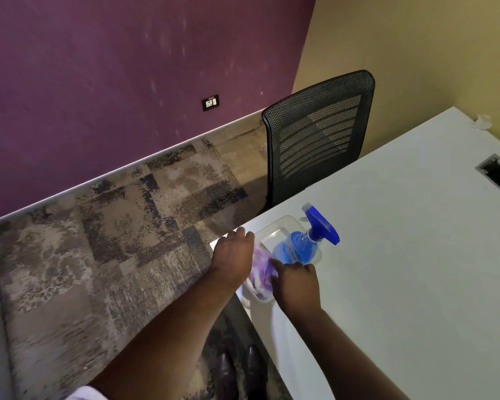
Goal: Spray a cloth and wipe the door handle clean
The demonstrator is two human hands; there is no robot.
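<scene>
A clear plastic tray (283, 223) sits at the corner of a white table (401, 255). In it lie a blue spray bottle (303, 246) with a blue trigger head and a purple-and-white cloth (261, 274). My left hand (233, 259) reaches over the tray's left side, its fingers curled over the rim and touching the cloth. Beside it, my right hand (296, 284) rests on the cloth, its fingertips against the base of the bottle. Whether either hand grips anything is hidden. No door handle is in view.
A black mesh office chair (318, 137) stands behind the table. A cable slot (497, 176) is cut into the tabletop at the right. Patterned carpet (113, 241) covers the floor up to a purple wall (113, 67). My shoes (240, 373) show beneath the table edge.
</scene>
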